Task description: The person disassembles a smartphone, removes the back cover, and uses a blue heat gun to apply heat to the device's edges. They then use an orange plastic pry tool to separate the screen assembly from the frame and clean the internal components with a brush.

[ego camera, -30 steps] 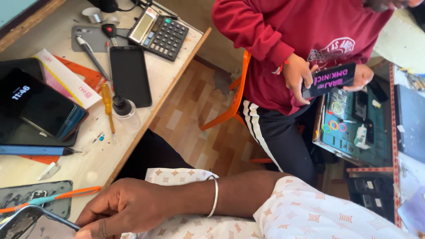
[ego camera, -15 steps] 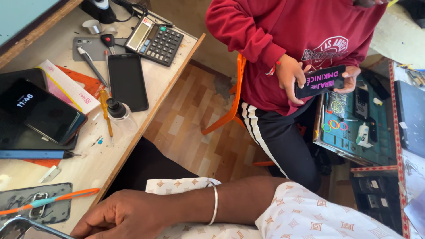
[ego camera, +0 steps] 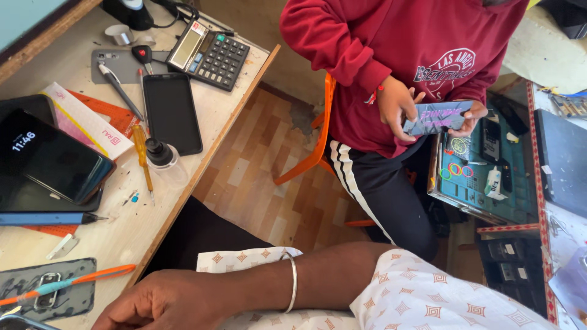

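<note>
- Where the sleeve with the small orange pattern ends, the right hand (ego camera: 165, 302) lies knuckles up on the near edge of the desk (ego camera: 122, 238), a metal bangle (ego camera: 293, 282) round its wrist.
- Its fingers point to nine o'clock and run out of the picture, so I cannot tell whether they are closed on anything; the left hand is out of view.
- A flat dark thing with a shiny edge (ego camera: 15, 322) shows at the bottom left corner, just beside those fingers; too little of it shows to say what it is, or whether any work on it is done.
- At eleven o'clock from the hand lies a grey phone case (ego camera: 73, 299) with a ring holder, and an orange and blue tool (ego camera: 92, 276) rests across it, with no hand on it.
- Farther up, a blue pen-shaped tool (ego camera: 46, 218) lies beside a phone with a lit screen (ego camera: 58, 162).
- A yellow screwdriver (ego camera: 142, 153), a small bottle with a black cap (ego camera: 160, 153) and a black phone (ego camera: 172, 113) lie at twelve o'clock, with no hand on any of them.
- A calculator (ego camera: 208, 55) sits at the far end.
- At two o'clock, across the wooden floor, another person in a red top holds a flat dark card (ego camera: 437, 117) in both hands, beside a green work mat (ego camera: 483, 171).
</note>
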